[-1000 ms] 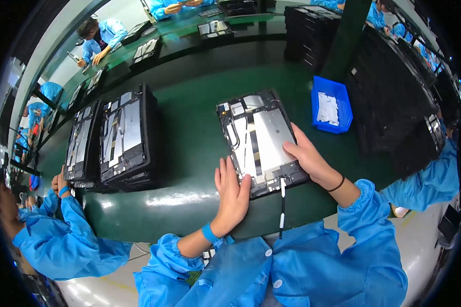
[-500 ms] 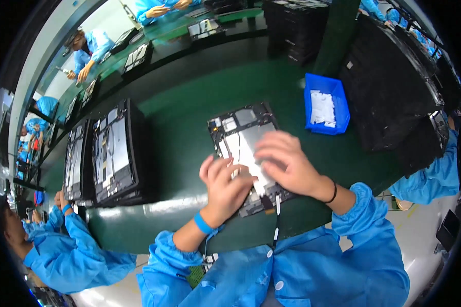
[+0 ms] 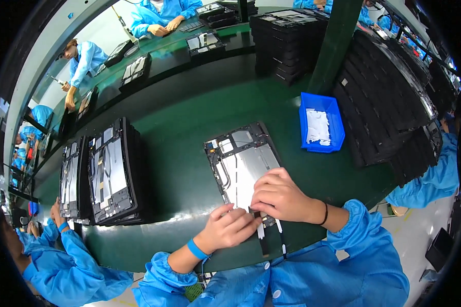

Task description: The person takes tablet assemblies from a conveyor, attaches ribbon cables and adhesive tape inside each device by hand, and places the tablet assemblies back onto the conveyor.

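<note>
**Open tablet chassis, near-edge strip work**

Item: flat dark tablet chassis with silver inner plate (image 3: 243,166), lying on the green table (image 3: 189,128), centre, its near end under both hands.

Risk: the thin black-and-white strips (image 3: 264,238) overhanging the table edge at 6 o'clock could likely crease or shift if pressed off-line.

Left hand (image 3: 230,227): enters from 7 o'clock, fingers curled together, tips pinching down at the strip ends.

Right hand (image 3: 280,197): enters from 4 o'clock, palm down, fingers folded, pressing the chassis.

Blue plastic bin (image 3: 320,125): 2 o'clock, well apart.
</note>
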Demonstrator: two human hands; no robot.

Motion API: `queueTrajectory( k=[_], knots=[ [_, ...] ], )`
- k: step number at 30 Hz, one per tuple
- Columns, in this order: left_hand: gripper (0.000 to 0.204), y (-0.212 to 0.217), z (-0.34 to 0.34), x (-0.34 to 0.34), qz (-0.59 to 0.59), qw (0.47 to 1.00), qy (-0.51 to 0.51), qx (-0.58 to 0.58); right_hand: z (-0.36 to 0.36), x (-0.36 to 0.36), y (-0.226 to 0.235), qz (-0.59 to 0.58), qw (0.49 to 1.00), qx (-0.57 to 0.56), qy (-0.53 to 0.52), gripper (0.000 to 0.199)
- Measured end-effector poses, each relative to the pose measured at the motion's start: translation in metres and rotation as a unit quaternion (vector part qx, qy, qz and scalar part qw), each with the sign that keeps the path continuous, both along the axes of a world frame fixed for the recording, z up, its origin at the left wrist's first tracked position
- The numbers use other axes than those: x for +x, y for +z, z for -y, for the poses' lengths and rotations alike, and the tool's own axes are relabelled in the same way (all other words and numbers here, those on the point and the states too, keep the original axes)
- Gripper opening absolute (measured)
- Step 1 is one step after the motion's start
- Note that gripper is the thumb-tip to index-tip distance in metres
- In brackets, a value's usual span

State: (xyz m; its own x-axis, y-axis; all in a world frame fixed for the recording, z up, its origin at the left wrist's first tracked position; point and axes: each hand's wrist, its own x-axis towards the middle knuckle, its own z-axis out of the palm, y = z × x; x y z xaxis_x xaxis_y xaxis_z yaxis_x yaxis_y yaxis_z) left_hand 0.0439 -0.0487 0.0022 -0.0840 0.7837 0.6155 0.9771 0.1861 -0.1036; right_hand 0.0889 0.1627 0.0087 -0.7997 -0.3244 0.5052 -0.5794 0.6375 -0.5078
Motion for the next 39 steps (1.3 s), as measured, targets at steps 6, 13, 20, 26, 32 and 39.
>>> queueTrajectory(
  k=[6, 13, 20, 26, 32, 39],
  knots=[
    [0.021, -0.007, 0.011, 0.001, 0.095, 0.991, -0.078, 0.053, -0.064, -0.022, 0.014, -0.053, 0.929, -0.038, -0.363, 0.008],
    [0.008, -0.008, -0.035, -0.028, 0.390, 0.894, 0.121, 0.185, -0.114, -0.009, 0.019, -0.093, 0.843, 0.108, -0.519, 0.018],
    [0.011, -0.020, -0.034, -0.028, 0.394, 0.882, 0.201, 0.160, -0.036, 0.004, 0.007, 0.044, 0.996, 0.064, -0.046, 0.029],
    [0.012, -0.021, -0.035, -0.026, 0.371, 0.887, 0.236, 0.141, -0.022, 0.011, 0.004, 0.125, 0.981, 0.056, 0.135, 0.033],
    [0.020, -0.022, -0.035, -0.027, 0.357, 0.898, 0.226, 0.122, -0.016, 0.012, 0.008, 0.113, 0.987, 0.097, 0.068, 0.039],
    [0.031, -0.027, -0.036, -0.027, 0.375, 0.875, 0.238, 0.193, -0.032, -0.013, -0.004, 0.092, 0.992, 0.087, 0.029, 0.041]
  ],
)
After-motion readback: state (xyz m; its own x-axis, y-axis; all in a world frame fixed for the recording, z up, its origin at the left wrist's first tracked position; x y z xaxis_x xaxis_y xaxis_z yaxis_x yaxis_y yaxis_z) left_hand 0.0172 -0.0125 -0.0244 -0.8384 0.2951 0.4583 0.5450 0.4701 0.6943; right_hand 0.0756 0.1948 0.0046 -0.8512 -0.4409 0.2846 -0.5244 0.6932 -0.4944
